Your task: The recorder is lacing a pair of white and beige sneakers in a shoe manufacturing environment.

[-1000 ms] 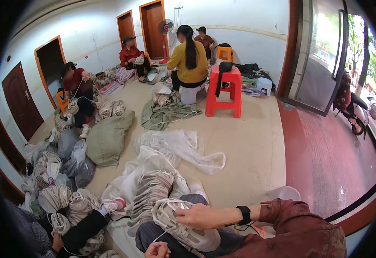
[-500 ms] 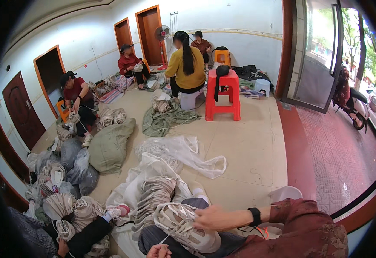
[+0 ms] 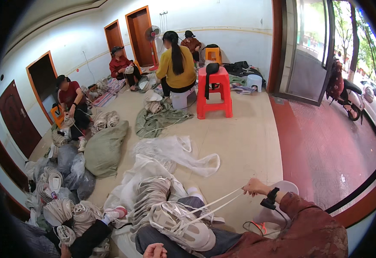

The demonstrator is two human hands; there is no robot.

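Note:
A beige-and-white shoe upper (image 3: 197, 239) lies across my thigh. Two strands of pale shoelace (image 3: 222, 205) run taut from it, up and to the right, into the closed fingers of my right hand (image 3: 256, 188). My left hand (image 3: 155, 250) is beside the upper at the lower edge, its fingers curled; part of it is cut off, and whatever it may hold is hidden. Just left of the upper, a row of similar stacked shoe uppers (image 3: 147, 195) rests on white plastic sheeting (image 3: 130, 176).
To the left sits a co-worker, whose hand (image 3: 65, 250) is near bundled uppers (image 3: 59, 210). A green sack (image 3: 106, 150) and grey plastic bags (image 3: 69, 161) lie beyond. A red stool (image 3: 214, 88) stands ahead, a pale plastic stool or bucket (image 3: 284, 189) by my right arm. Several people sit farther back.
My right hand has moved from the upper out to the right, drawing the laces long. A lace strand ran to my left hand before; none shows there now. The view has shifted slightly.

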